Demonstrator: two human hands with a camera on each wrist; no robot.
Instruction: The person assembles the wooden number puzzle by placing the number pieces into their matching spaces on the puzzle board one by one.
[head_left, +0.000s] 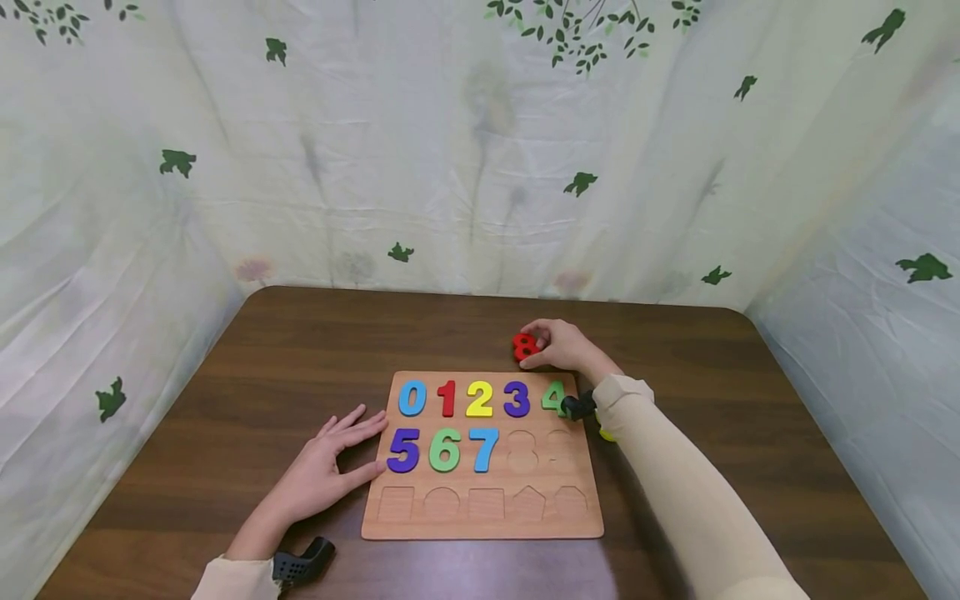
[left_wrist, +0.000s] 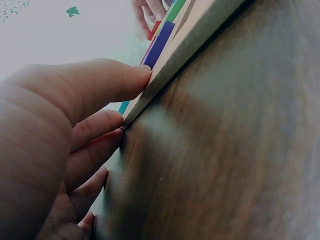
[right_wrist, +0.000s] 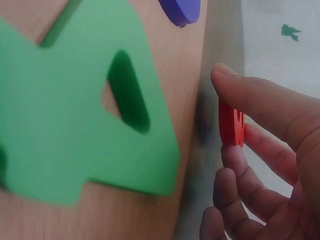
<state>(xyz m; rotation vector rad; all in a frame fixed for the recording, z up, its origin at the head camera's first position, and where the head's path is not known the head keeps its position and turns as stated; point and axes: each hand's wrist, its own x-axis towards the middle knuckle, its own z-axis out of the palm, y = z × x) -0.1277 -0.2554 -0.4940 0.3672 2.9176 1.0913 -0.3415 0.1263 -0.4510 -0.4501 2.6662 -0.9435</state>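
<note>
Beyond the back edge of the wooden number board point(head_left: 480, 521), my right hand point(head_left: 564, 346) pinches a red number 8 point(head_left: 524, 347) between thumb and fingers. The right wrist view shows the red 8 point(right_wrist: 231, 125) edge-on in that grip. My left hand point(head_left: 330, 462) touches the board's left edge with spread, mostly straight fingers; its thumb point(left_wrist: 127, 80) rests on the rim beside the purple 5 point(head_left: 403, 451). Numbers 0 to 4 fill the top row, the green 4 point(head_left: 553, 397) partly behind the right wrist. The green 6 point(head_left: 445, 451) and blue 7 point(head_left: 483, 450) follow the 5.
To the right of the 7, the board has 8- and 9-shaped outlines; its front row holds several shape outlines. A yellow piece point(head_left: 607, 434) shows partly under my right sleeve point(head_left: 675, 467). The brown table point(head_left: 337, 333) meets a white leaf-patterned curtain point(head_left: 450, 167) at the back.
</note>
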